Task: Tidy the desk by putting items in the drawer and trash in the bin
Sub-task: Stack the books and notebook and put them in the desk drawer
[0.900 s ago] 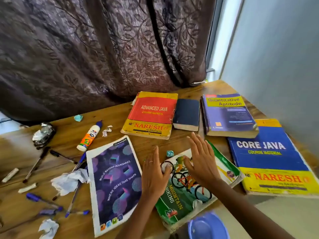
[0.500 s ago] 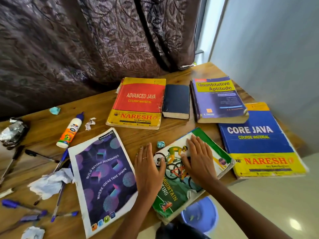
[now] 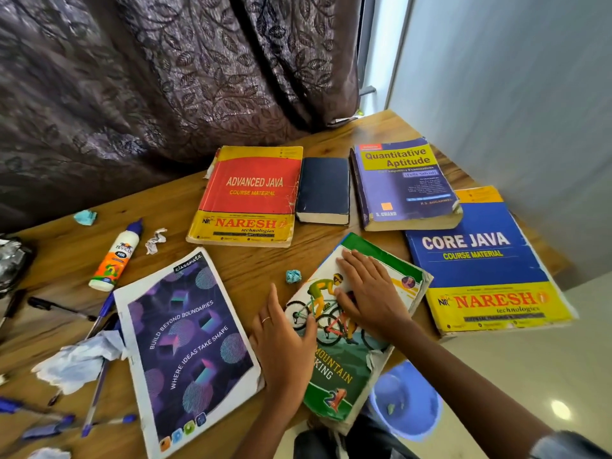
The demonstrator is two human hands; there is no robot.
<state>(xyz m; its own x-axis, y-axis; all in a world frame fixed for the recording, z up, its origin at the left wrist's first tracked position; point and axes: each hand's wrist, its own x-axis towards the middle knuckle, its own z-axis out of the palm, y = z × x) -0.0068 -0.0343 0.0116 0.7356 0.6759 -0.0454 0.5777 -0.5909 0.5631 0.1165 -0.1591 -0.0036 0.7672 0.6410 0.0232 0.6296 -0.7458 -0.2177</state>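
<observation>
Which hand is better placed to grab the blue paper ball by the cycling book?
Left. The left hand lies open just below the blue paper ball; the right hand lies flat on the cycling book.

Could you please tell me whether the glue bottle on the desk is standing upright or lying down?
Lying down. The glue bottle rests on its side on the desk, blue cap pointing toward the curtain.

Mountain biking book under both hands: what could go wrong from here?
1. The mountain biking book overhangs the desk's near edge; it could tip off toward the blue bin if pulled or released.
2. Its torn cover may rip further under the right hand.
3. Sliding it with the left hand may nudge the small blue paper ball or the purple notebook.
</observation>
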